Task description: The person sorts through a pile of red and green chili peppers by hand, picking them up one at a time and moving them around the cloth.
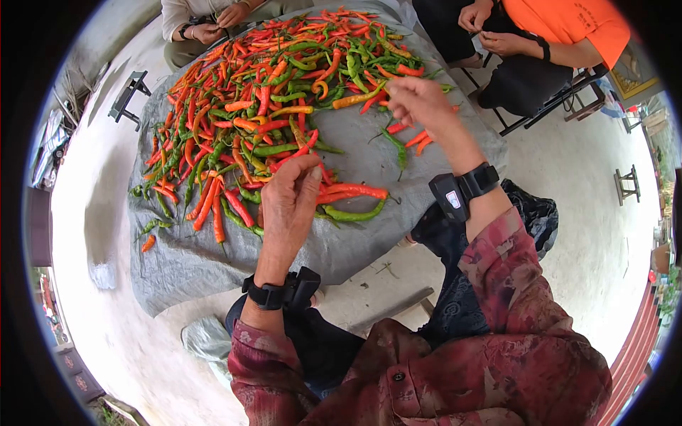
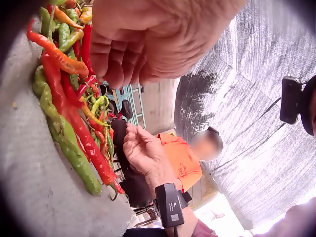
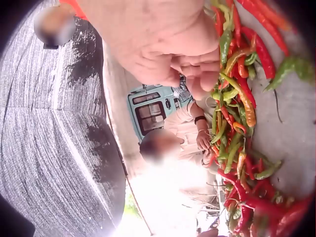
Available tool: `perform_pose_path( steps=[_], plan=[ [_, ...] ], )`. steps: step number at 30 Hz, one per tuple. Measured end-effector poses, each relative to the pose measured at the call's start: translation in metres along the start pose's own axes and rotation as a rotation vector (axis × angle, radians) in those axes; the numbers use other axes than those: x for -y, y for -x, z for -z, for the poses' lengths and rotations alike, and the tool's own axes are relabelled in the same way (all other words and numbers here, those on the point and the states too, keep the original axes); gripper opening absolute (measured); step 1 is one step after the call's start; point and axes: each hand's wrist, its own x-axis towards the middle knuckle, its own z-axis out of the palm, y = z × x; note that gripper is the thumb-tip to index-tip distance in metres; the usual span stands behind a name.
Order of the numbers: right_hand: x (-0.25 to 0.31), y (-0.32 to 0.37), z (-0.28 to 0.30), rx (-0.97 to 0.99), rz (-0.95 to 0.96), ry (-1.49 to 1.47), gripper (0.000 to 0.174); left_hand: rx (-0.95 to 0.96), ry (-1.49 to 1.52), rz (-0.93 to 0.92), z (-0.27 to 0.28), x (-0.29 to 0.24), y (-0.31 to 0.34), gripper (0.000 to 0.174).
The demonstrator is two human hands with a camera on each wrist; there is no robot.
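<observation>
Peppers in red, green and orange cover much of the grey cloth (image 1: 362,245). My left hand (image 1: 291,206) is low over the near side of the pile, its curled fingers (image 2: 116,69) at one end of a red pepper (image 2: 87,86); part of the grip is hidden. Further right, my right hand (image 1: 426,110) pinches the stem end of a yellow-orange pepper (image 1: 352,101), which also shows beside the fingertips in the right wrist view (image 3: 244,101). Below my left hand lie several red peppers (image 2: 86,133) and a twisted green pepper (image 2: 71,148).
Across the cloth sit two people, one in light sleeves (image 1: 174,15) and one in an orange shirt (image 1: 579,28). Small stools (image 1: 130,97) stand on the floor at both sides. A black plastic bag (image 1: 533,213) is beside my right knee, with a pale bag (image 1: 207,339) at lower left.
</observation>
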Motion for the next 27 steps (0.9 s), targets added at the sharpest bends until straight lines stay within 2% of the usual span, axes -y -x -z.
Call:
perform_pose_path(
  steps=[2,3,5,7,13,15,16,18,19,21,22,24,25,27],
  plan=[
    [-0.003,0.008,-0.002,0.221,0.182,1.088,0.031,0.017,-0.008,-0.03,0.0,-0.003,0.0,0.015],
    [-0.007,0.015,-0.002,0.221,0.182,1.088,0.031,0.017,-0.008,-0.03,0.0,-0.004,0.0,0.015],
    [-0.018,0.025,0.0,0.269,0.227,1.444,0.031,0.044,-0.055,-0.044,0.0,-0.006,0.0,0.014],
    [-0.024,0.021,0.001,0.307,0.192,1.434,0.027,0.049,-0.074,-0.045,0.0,-0.009,0.0,0.014],
    [-0.024,0.023,-0.008,0.265,0.403,1.309,0.031,0.058,-0.128,-0.079,0.001,-0.012,0.0,0.014],
    [-0.01,0.023,-0.014,0.265,0.296,0.989,0.028,0.051,-0.127,-0.075,0.002,-0.013,0.0,0.013],
    [-0.008,0.021,-0.015,0.265,0.297,0.99,0.028,0.052,-0.124,-0.071,0.002,-0.013,-0.001,0.013],
    [-0.005,0.016,-0.016,0.287,0.022,0.691,0.022,0.056,-0.123,-0.067,0.002,-0.012,0.0,0.013],
    [-0.004,0.014,-0.015,0.286,0.022,0.69,0.022,0.057,-0.128,-0.082,0.002,-0.012,0.0,0.013],
    [-0.001,0.01,-0.011,0.123,-0.027,0.23,0.019,0.057,-0.133,-0.098,0.002,-0.012,0.0,0.013],
    [0.0,0.004,-0.009,0.123,-0.027,0.231,0.019,0.058,-0.137,-0.101,0.003,-0.012,0.0,0.013],
    [-0.003,-0.008,-0.004,-0.145,0.055,-0.557,0.023,0.056,-0.139,-0.1,0.003,-0.012,0.0,0.013],
    [-0.008,-0.01,-0.003,-0.145,0.054,-0.556,0.023,0.058,-0.142,-0.097,0.003,-0.012,0.0,0.013],
    [-0.012,-0.009,-0.004,-0.132,0.032,-0.307,0.026,0.063,-0.146,-0.094,0.002,-0.011,0.0,0.012]
  ],
)
